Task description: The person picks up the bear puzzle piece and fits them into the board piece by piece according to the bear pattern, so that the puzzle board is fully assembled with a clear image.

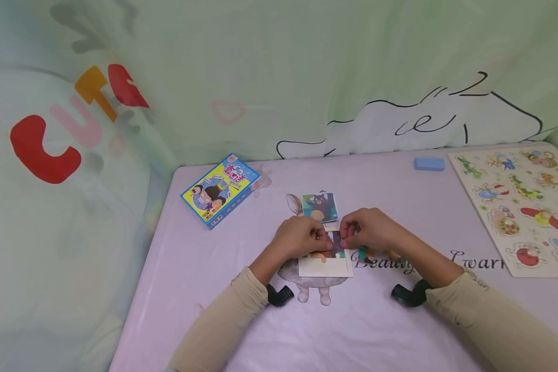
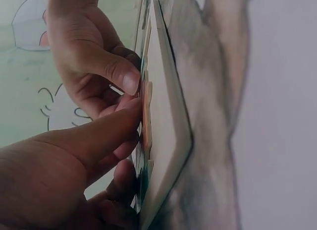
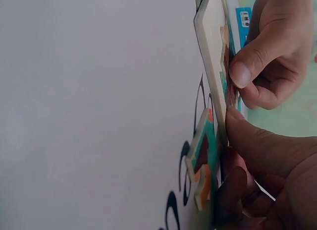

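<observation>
**Both my hands, left [image 1: 299, 236] and right [image 1: 369, 227], work over a pale jigsaw tray [image 1: 325, 267]**

A pale green curtain [image 1: 242, 62] rises behind everything, with line drawings on it; coloured letters reading CUTE stand on the hanging to my left. Below spreads the pink tabletop [image 1: 353, 336], printed with script and a grey animal. My arms reach across it in beige sleeves [image 1: 220, 318], a black curved piece [image 1: 280, 295] beside the left wrist and another [image 1: 410, 293] beside the right.

At the far right lies a wooden animal puzzle board [image 1: 548, 272], its creatures set in rows. On the far left, a yellow-and-blue card box [image 1: 220, 190] rests at a slant.

The jigsaw tray lies flat on the printed animal, in front of me near the table's middle, its near strip bare. My left fingers are bent, thumb and tips on the brown pieces [image 2: 147, 116] in it. My right fingers curl at its right edge, the thumb touching. I cannot tell whether either hand pinches a piece or only presses.

Just beyond the tray is a bear picture card [image 1: 320, 206]. A blue block [image 1: 429, 164] sits near the table's back edge. Smallest, just right of the tray, lie a loose teal piece [image 3: 204, 145] and an orange one [image 3: 202, 188].
</observation>
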Demonstrator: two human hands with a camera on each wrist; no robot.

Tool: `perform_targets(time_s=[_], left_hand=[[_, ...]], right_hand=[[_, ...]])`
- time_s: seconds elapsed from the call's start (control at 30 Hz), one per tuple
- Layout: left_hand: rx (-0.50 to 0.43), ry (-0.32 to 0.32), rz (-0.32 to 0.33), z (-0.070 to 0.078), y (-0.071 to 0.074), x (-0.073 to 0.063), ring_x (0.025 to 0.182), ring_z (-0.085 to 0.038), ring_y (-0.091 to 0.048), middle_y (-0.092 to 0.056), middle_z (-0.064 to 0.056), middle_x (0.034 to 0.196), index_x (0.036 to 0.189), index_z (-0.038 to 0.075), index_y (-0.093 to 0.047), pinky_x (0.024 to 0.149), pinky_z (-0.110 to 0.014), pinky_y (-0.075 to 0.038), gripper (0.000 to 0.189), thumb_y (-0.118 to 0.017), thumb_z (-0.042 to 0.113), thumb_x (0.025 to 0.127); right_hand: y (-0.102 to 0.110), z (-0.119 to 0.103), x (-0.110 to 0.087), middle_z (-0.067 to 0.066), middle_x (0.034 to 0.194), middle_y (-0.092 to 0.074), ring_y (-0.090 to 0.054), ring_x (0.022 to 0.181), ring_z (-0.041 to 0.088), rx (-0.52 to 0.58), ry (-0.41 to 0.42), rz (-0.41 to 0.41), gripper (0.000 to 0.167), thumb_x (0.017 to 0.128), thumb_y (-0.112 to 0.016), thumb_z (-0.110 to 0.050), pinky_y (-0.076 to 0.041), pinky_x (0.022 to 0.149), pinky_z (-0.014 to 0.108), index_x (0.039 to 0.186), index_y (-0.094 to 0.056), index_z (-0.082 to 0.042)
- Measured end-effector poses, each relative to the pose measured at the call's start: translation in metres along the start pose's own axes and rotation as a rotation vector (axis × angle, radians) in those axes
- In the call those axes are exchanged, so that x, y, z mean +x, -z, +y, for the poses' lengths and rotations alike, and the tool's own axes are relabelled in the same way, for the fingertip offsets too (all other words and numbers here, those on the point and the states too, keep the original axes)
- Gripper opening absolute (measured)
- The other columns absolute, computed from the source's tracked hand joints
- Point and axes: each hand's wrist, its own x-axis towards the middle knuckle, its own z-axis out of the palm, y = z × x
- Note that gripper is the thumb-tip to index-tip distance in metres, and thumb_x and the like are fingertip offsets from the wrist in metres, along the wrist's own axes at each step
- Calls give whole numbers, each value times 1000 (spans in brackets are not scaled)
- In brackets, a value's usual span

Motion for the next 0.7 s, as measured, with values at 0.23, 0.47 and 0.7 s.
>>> perform_targets(time_s=[0.23, 0.47, 0.7], left_hand=[[-18, -67, -8, -1, -3, 0, 69, -1, -53, -61, 15, 69, 91, 30, -77, 60, -22, -38, 10, -83, 36, 86], [-71, -114, -52, -1, -1, 1, 75, 2, -54, -65, 17, 74, 95, 28, -80, 67, -20, -41, 8, -81, 30, 88], [-124, -111, -69, -6, 0, 1, 75, 1, -54, -64, 16, 76, 98, 27, -81, 69, -20, -41, 11, -81, 28, 87]], right_hand=[[-2, -2, 0, -2, 72, -59, -52, 69, 16, -13, 3, 6, 12, 84, -81, -15, -42, 63, 30, 84, -69, -15], [0, -3, -4, -1, 74, -57, -51, 71, 17, -2, -19, -32, 17, 82, -85, -19, -39, 62, 30, 87, -69, -15], [-1, -5, -5, -1, 73, -55, -50, 74, 17, -4, -3, -36, 18, 80, -86, -17, -39, 63, 30, 85, -69, -16]])
